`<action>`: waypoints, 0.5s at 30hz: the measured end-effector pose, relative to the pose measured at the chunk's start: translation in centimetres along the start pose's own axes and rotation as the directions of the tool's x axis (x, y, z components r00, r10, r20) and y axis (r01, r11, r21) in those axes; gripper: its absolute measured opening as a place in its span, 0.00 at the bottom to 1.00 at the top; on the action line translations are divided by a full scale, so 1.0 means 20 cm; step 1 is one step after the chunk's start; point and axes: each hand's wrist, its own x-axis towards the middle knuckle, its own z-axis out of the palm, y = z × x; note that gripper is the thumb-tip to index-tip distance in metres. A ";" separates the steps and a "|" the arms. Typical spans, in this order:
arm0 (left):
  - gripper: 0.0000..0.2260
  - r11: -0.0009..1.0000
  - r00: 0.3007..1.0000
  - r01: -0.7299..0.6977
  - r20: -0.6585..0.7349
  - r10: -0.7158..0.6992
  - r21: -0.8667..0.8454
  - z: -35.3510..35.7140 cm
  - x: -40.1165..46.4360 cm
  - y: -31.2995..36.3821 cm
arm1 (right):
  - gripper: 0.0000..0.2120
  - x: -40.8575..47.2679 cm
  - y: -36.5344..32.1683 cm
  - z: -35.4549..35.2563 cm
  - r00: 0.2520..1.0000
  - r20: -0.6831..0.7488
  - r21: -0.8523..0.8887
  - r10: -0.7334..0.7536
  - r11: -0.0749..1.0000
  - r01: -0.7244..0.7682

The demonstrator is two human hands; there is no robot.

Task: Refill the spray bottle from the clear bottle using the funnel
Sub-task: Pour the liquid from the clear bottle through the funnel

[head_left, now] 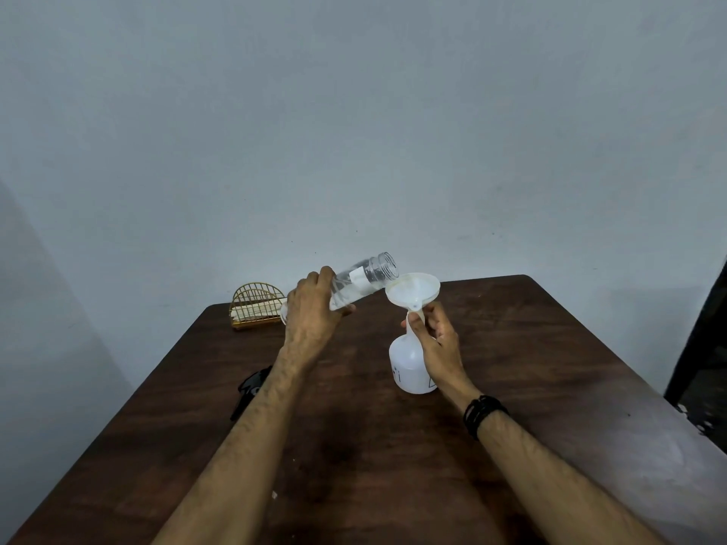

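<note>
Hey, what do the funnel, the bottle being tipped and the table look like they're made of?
Funnel: likely plastic, milky white, light showing through its thin rim. Clear bottle: transparent with a threaded neck, probably plastic, though glass can't be ruled out. Table: dark brown wood or wood-look veneer, grain visible, dull sheen.

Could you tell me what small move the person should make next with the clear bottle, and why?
Probably tip the clear bottle in the left hand further: its open mouth sits beside the funnel rim, angled slightly upward, while the right hand steadies the funnel in the spray bottle.

Your left hand point(310, 308) held the clear bottle point(360, 280) tilted beside the funnel point(413, 288), which your right hand point(436, 340) steadied in the spray bottle point(409, 367).
</note>
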 end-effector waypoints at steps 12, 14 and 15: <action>0.27 0.993 0.999 -0.034 0.032 0.030 0.117 0.00 0.01 -0.01 | 0.07 0.00 0.01 0.00 1.000 0.008 0.018 -0.011 1.000 0.010; 0.27 0.991 0.999 -0.039 0.031 0.035 0.131 0.00 0.01 -0.01 | 0.07 0.00 0.01 0.00 1.000 0.008 0.022 -0.009 1.000 0.009; 0.27 0.989 0.999 -0.043 0.030 0.039 0.140 0.00 0.02 -0.01 | 0.07 0.00 0.01 0.00 1.000 0.008 0.025 -0.009 1.000 0.009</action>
